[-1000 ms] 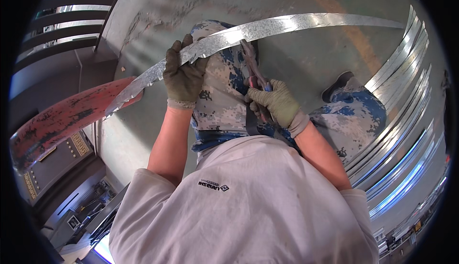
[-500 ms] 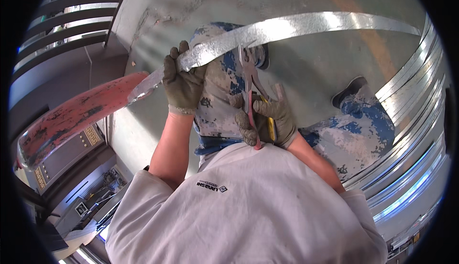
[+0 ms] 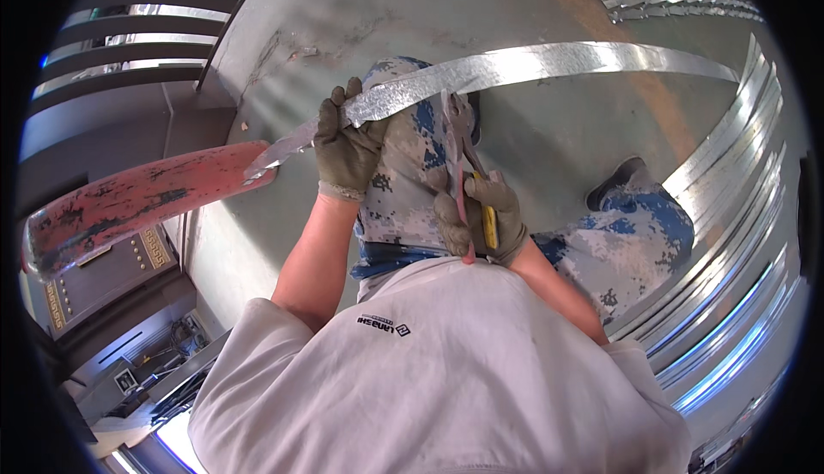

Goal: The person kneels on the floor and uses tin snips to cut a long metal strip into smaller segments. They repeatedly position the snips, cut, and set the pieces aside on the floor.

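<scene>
A long, shiny metal strip (image 3: 524, 66) arcs across in front of me, its torn-looking left end beside a worn red cylinder (image 3: 154, 195). My left hand (image 3: 350, 152), in an olive work glove, grips the strip near that end, fingers behind it and thumb side on its edge. In my gloved right hand (image 3: 493, 216) is a pair of tin snips (image 3: 459, 130) with red and yellow handles. Their jaws point away from me, close to the strip's near edge; I cannot tell whether they touch it. Below the strip is my camouflage-clad left knee (image 3: 399, 191).
Many metal strips (image 3: 721, 216) lie bunched along the right side. Jagged strips (image 3: 682, 6) rest on the floor at the far right. A dark slatted frame (image 3: 146, 23) stands at the upper left, above a dark cabinet with gold trim (image 3: 107, 272).
The whole view has shifted slightly. The snips' jaws look closer together and a little nearer the strip's edge. Both hands keep their hold.
</scene>
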A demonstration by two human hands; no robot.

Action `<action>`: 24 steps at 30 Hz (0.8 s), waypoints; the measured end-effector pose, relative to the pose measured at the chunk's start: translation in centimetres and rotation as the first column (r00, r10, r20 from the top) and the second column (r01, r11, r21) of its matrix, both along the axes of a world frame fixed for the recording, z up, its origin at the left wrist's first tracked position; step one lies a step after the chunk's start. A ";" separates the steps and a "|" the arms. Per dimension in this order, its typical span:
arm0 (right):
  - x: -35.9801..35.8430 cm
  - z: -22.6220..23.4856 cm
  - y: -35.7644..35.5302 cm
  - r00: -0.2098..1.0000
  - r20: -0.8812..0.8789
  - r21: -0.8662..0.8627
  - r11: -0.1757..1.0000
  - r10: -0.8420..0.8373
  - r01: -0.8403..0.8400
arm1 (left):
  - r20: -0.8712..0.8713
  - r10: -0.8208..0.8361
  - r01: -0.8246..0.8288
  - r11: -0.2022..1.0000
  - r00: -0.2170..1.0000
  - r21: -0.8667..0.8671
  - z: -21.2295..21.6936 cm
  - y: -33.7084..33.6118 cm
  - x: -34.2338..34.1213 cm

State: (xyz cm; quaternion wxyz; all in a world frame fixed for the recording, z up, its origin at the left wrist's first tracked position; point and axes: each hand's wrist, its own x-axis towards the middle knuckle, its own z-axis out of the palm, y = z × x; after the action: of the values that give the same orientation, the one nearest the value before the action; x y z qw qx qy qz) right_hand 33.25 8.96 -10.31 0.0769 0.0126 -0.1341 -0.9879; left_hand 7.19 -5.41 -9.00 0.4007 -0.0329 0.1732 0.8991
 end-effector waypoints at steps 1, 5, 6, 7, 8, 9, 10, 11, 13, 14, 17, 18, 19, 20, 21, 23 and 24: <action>0.3 -0.8 -0.5 0.999 0.047 0.017 1.000 -0.013 0.012 | 0.003 0.057 -0.057 0.994 0.998 -0.096 0.4 0.0 0.4; -0.4 0.4 1.6 0.996 0.068 0.054 0.997 0.058 -0.062 | 0.021 0.026 -0.024 0.997 0.999 -0.070 0.1 -0.7 0.1; -0.4 0.8 1.7 0.992 0.108 0.126 0.989 0.066 -0.080 | -0.005 0.022 -0.023 0.997 1.000 -0.077 0.0 -0.8 -0.1; -0.4 1.1 1.7 0.986 0.148 0.196 0.976 0.070 -0.099 | -0.030 0.019 -0.021 0.996 0.999 -0.085 -0.1 -1.0 -0.2; -0.2 1.4 1.7 0.978 0.194 0.265 0.957 0.071 -0.122 | -0.050 0.015 -0.020 0.996 0.999 -0.092 -0.1 -1.0 -0.1; 0.1 1.7 1.9 0.969 0.237 0.352 0.923 0.070 -0.153 | -0.052 0.017 -0.022 0.993 0.999 -0.112 0.0 -1.1 -0.1; 0.5 1.9 2.3 0.958 0.279 0.435 0.881 0.064 -0.185 | -0.055 0.018 -0.025 0.991 0.998 -0.132 0.1 -1.1 -0.2; 0.9 2.0 2.6 0.945 0.322 0.511 0.831 0.053 -0.220 | -0.055 0.017 -0.025 0.988 0.998 -0.152 0.2 -1.1 -0.3; 1.6 1.9 2.9 0.930 0.368 0.590 0.774 -0.005 -0.230 | -0.069 0.010 -0.021 0.987 0.998 -0.159 0.2 -1.1 0.0; 1.9 1.8 3.1 0.922 0.386 0.626 0.744 -0.034 -0.235 | -0.079 0.008 -0.021 0.986 0.997 -0.164 0.2 -1.2 0.0; 2.0 1.3 4.2 0.862 0.500 0.780 0.476 -0.082 -0.407 | -0.049 -0.010 0.007 0.997 0.999 -0.071 -0.5 -1.5 -0.4; 1.9 1.1 4.5 0.829 0.554 0.782 0.391 -0.080 -0.485 | -0.040 -0.021 0.018 0.998 0.999 -0.055 -0.6 -1.4 -0.5; 1.8 1.1 4.5 0.825 0.544 0.828 0.260 -0.154 -0.497 | -0.032 -0.031 0.029 0.999 0.999 -0.039 -0.7 -1.5 -0.5; 1.5 1.7 4.6 0.819 0.548 0.834 0.191 -0.172 -0.518 | -0.027 -0.037 0.037 0.999 0.999 -0.023 -0.9 -1.5 -0.6; 1.2 2.9 4.8 0.810 0.553 0.833 0.123 -0.193 -0.539 | -0.024 -0.031 0.031 0.999 0.999 -0.026 -0.9 -1.5 -0.6; 1.0 3.1 5.1 0.815 0.536 0.839 0.031 -0.222 -0.543 | -0.017 -0.022 0.021 0.999 1.000 -0.033 -0.9 -1.3 -0.6; 1.1 2.3 5.3 0.827 0.515 0.850 0.008 -0.228 -0.527 | -0.018 -0.022 0.022 0.999 1.000 -0.031 -1.0 -1.3 -0.7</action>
State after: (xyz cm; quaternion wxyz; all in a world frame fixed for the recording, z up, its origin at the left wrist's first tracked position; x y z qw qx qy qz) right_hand 34.37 14.22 -7.99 0.1178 0.3453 0.5794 -0.7288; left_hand 6.49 -6.75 -10.03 0.4085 -0.0292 0.1912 0.8920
